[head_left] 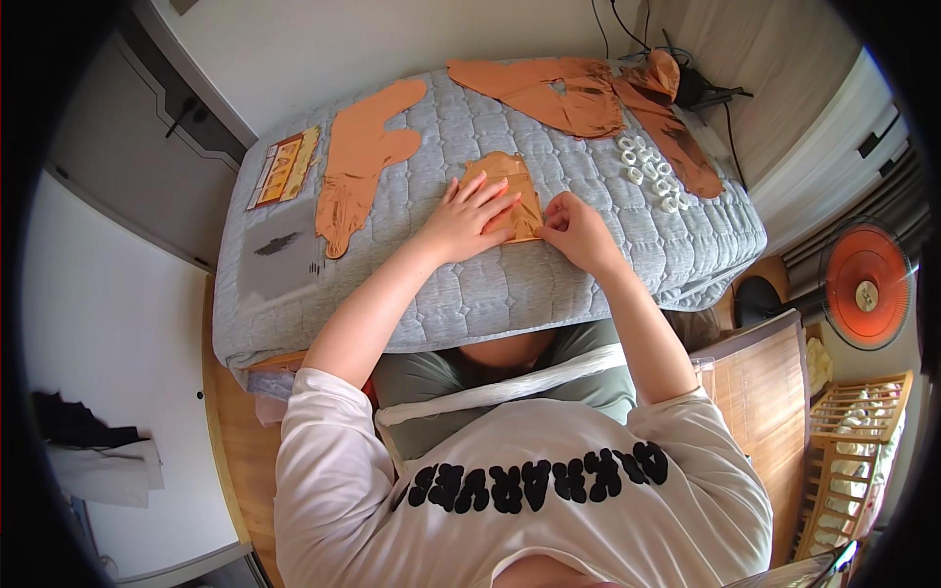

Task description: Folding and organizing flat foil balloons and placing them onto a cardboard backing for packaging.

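Note:
A copper-coloured foil balloon (527,196), folded into a small flat packet, lies on the mattress in front of me. My left hand (474,218) rests flat over its left part with the fingers spread. At its lower right corner, my right hand (573,230) is closed, thumb and fingertips pinching the edge. Another flat copper foil balloon (358,152) is laid out to the left. Further ones are spread at the back right: a broad foil sheet (549,90) and a long foil piece (671,132).
Several white ribbon rolls (647,171) sit on the mattress (431,304) at right. On its left lie a printed card (284,169) and a clear plastic bag (279,257). A long white strip (500,387) crosses my lap. A red fan (866,284) and wooden rack (853,451) stand right.

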{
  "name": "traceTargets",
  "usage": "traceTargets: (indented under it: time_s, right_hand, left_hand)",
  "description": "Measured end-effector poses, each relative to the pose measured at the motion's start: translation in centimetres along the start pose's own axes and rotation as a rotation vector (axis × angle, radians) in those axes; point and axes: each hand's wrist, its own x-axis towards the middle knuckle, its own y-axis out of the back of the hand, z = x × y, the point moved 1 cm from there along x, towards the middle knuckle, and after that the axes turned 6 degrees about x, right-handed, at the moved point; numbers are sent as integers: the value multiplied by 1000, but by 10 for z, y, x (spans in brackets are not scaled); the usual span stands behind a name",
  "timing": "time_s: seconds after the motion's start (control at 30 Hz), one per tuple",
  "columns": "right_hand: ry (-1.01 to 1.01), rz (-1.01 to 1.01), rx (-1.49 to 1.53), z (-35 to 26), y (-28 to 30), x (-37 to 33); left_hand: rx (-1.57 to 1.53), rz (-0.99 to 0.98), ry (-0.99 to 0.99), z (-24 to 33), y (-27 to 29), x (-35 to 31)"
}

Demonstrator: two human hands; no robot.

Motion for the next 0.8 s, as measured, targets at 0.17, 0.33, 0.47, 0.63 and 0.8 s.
traceTargets:
  time_s: [0.17, 0.33, 0.47, 0.63, 0.8]
  right_hand:
    - [37, -17, -59, 0, 5, -4]
    - [19, -117, -127, -18, 15, 2]
    - [296, 84, -100, -23, 6, 30]
    - [654, 99, -360, -23, -51, 42]
    - [452, -34, -506, -7, -60, 48]
  left_hand:
    - [18, -16, 39, 6, 7, 1]
    - [17, -21, 62, 4, 8, -3]
    - [45, -40, 62, 8, 8, 2]
    - [57, -136, 91, 4, 8, 3]
    - [-138, -8, 90, 1, 4, -1]
